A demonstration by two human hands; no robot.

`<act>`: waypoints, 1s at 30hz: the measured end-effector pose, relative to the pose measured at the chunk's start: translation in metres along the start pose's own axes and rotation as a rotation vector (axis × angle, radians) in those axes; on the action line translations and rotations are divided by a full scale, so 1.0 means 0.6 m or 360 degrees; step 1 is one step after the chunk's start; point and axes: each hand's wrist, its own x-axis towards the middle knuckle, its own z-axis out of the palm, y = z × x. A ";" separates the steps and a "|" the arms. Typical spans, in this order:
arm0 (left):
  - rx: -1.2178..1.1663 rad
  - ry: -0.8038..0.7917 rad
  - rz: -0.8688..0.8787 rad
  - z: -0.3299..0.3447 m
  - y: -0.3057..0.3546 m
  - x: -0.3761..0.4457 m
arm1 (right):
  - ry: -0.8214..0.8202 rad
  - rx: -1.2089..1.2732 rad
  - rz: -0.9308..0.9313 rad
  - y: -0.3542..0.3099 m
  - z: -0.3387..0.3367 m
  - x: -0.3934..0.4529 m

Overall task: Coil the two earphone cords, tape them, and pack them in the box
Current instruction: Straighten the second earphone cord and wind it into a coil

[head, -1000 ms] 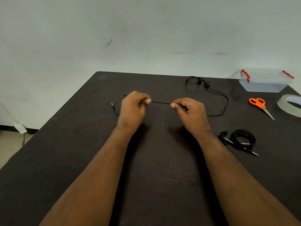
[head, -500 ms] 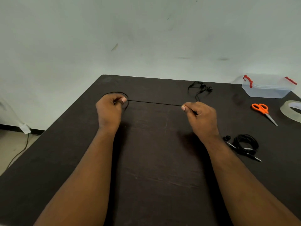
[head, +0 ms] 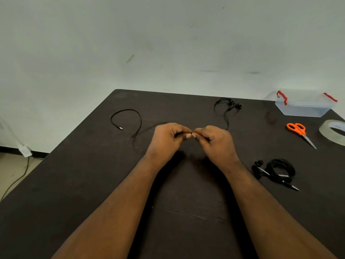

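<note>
While both my hands are meeting over the middle of the dark table [head: 93, 184], I am pinching the loose earphone cord [head: 139, 122] between thumb and fingertips: left hand [head: 166, 139] curled on one stretch, right hand [head: 216, 141] curled on the next, thumbnails almost touching. Cord, item one: trailing left from my grip in an open loop, its metal plug [head: 121, 128] lying free on the table; trailing right and away toward its earbuds [head: 233, 105] near the far edge. Cord, item two: second earphone [head: 278, 171], lying already bundled just beside my right forearm, whether taped I cannot tell. Box [head: 304, 105]: clear, red clasps, sitting at the far right corner. Scissors [head: 298, 130] and tape roll [head: 332, 131]: lying near it. Risks, as I judge them: the thin cord is slipping from such a small pinch; the free ends are dragging and twisting, so loops are tangling or springing open before tape is reaching them.
</note>
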 end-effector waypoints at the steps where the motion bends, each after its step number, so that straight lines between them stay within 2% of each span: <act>1: 0.0116 -0.0015 0.0068 -0.001 0.000 0.002 | -0.0007 -0.0027 0.0000 0.000 -0.001 0.001; 3: 0.0280 0.0021 0.0101 -0.005 -0.005 0.008 | 0.0044 -0.0089 0.0009 0.000 -0.006 0.001; 5: 0.0357 0.0161 0.0045 -0.017 -0.020 0.013 | 0.0134 -0.0120 0.0073 0.006 -0.015 -0.001; 10: 0.0461 0.0617 -0.0312 -0.092 -0.072 0.015 | 0.0254 -0.0276 0.0328 0.028 -0.036 -0.002; 14: 0.0491 0.0684 -0.0474 -0.102 -0.076 0.010 | 0.0271 -0.0349 0.0357 0.029 -0.034 -0.003; 20: 0.0559 0.0577 -0.0536 -0.073 -0.058 0.007 | 0.0268 -0.0288 0.0336 0.030 -0.029 -0.004; 21: 0.0542 0.0538 -0.0475 -0.060 -0.046 0.007 | 0.0265 -0.0278 0.0317 0.028 -0.026 -0.003; 22: 0.0478 0.0469 -0.0367 -0.044 -0.034 0.007 | 0.0258 -0.0266 0.0286 0.025 -0.022 -0.002; 24: 0.0084 0.0221 -0.0218 -0.006 -0.010 0.002 | 0.0222 -0.0230 0.0189 0.018 -0.011 0.000; 27: -0.0322 -0.0109 -0.0228 0.027 0.004 -0.008 | 0.0172 -0.0215 0.0042 0.009 -0.003 0.001; 30: -0.0435 -0.0073 -0.0205 0.024 -0.015 0.000 | 0.0099 -0.0170 0.0010 0.008 -0.007 0.002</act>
